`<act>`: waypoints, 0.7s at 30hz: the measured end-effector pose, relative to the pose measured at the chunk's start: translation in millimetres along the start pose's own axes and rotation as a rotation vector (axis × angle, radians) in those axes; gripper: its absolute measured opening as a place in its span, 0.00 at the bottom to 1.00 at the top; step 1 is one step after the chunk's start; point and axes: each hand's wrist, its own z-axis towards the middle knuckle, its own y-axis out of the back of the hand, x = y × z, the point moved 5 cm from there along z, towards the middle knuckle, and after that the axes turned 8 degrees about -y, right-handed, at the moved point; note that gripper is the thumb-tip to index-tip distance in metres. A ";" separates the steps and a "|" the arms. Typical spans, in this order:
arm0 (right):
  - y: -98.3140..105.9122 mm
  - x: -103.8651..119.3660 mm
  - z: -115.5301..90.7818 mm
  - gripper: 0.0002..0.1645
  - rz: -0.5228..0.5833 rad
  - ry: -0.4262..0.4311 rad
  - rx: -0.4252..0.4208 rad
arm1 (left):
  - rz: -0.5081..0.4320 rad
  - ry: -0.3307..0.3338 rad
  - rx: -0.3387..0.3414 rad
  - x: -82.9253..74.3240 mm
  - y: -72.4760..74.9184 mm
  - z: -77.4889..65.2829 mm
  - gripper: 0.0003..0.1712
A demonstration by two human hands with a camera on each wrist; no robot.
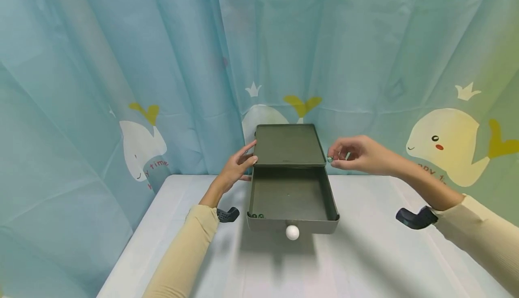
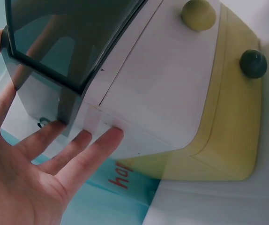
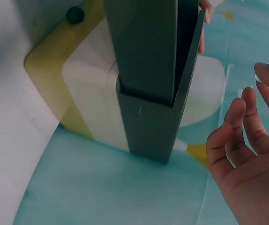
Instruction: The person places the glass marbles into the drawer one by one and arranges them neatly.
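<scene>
My right hand (image 1: 362,155) is raised just right of a dark olive box (image 1: 288,144). Its thumb and index finger pinch a small green marble (image 1: 330,158); only a pale edge of it shows in the right wrist view. The box's top drawer (image 1: 293,226), with a white knob (image 1: 292,232), is pulled out toward me. At least two small dark green marbles (image 1: 261,216) lie in that drawer's front left corner. My left hand (image 1: 234,168) rests against the box's left side with its fingers spread, as the left wrist view (image 2: 36,173) also shows.
Below the olive drawer, the left wrist view shows a white drawer (image 2: 158,79) with a yellow knob (image 2: 198,15), then a yellow drawer (image 2: 237,108) with a dark green knob (image 2: 253,63). The unit stands on a white table (image 1: 377,253) before a whale-patterned curtain (image 1: 182,63).
</scene>
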 end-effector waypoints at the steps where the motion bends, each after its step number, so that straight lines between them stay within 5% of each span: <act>1: -1.9 2.3 3.6 0.07 0.004 0.001 0.015 | 0.000 -0.001 0.000 0.4 0.0 0.4 0.36; 21: -45.8 37.3 67.2 0.06 0.049 0.028 0.249 | -0.002 -0.011 -0.002 2.0 0.5 1.0 0.35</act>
